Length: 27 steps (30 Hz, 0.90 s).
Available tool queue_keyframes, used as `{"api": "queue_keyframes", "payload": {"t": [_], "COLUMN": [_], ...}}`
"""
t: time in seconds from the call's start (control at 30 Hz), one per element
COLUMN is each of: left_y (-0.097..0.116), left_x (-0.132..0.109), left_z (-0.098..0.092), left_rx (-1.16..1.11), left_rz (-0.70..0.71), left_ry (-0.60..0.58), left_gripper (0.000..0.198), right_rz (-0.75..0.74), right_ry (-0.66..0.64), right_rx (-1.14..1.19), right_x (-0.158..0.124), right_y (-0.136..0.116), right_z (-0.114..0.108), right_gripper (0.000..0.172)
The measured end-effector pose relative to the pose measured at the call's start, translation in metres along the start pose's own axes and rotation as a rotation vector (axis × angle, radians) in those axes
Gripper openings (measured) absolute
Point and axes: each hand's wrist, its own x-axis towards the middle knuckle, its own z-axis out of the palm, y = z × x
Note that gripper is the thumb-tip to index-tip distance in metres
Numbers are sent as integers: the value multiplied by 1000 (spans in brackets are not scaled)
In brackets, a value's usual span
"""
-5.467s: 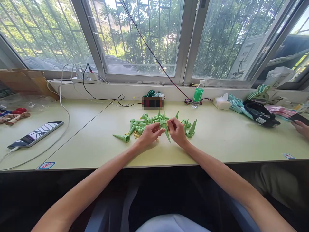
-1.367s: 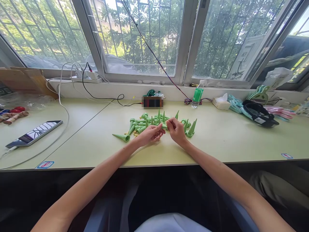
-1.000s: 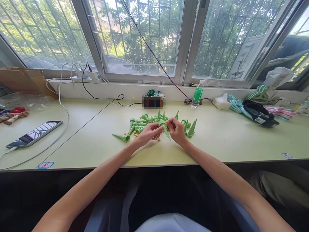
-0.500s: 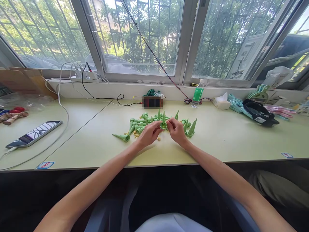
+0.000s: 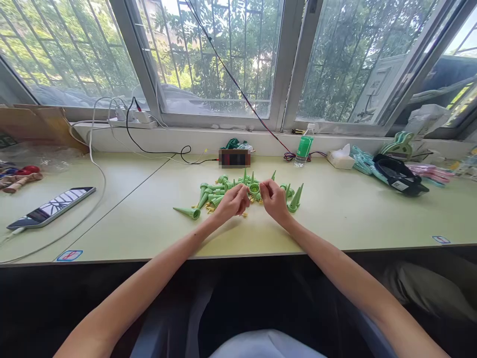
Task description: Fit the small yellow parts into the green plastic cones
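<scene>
A green plastic cone-shaped spike (image 5: 254, 189) sits between my hands, its round open end facing me. My right hand (image 5: 275, 200) pinches at the right side of its rim. Just left of the rim, my left hand (image 5: 234, 203) has its fingers curled together; whatever they hold, if anything, is hidden. Around and behind both hands lies a pile of similar green spikes (image 5: 204, 194), some upright and some on their sides. One loose spike (image 5: 187, 212) lies to the left, another (image 5: 295, 200) stands at the right. Small yellow pieces (image 5: 209, 209) are scattered among them.
A blurred-out device (image 5: 234, 158) and a water bottle (image 5: 304, 145) stand at the back. Rightward are a tissue box (image 5: 341, 157) and a black strap-like item (image 5: 400, 174). A phone (image 5: 52, 207) with a white cable lies at the left.
My hands have drawn slightly apart. The spike's open end has shifted a little right, alongside my right hand, and my left fingers have curled in more.
</scene>
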Motion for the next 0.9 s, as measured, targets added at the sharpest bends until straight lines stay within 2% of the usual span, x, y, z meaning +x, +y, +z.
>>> {"api": "queue_keyframes", "payload": {"t": [0.1,0.23,0.4,0.47,0.7,0.9], "left_y": [5,6,2,1,2,2], "left_x": [0,-1,0,0,0,-1], "left_z": [-1,-3,-7,-9,-9,-8], "left_rx": [-92,-111,-281,-360,-424,-287], "left_rz": [-129,-224,-372,-401,-349,-256], "left_ry": [-19,-68,-307,-350,-322,-255], "left_gripper": [50,57,67,66,54,48], "right_rz": [-23,-40,-51,-58,-45,-37], "right_ry": [-39,-49,-51,-55,-62,-65], "right_rx": [-7,-8,12,22,51,58], "right_x": [-1,-3,-5,-5,-6,-6], "right_y": [0,-2,-2,-1,1,3], "right_z": [1,2,3,3,4,5], "right_gripper": [34,33,30,29,27,28]}}
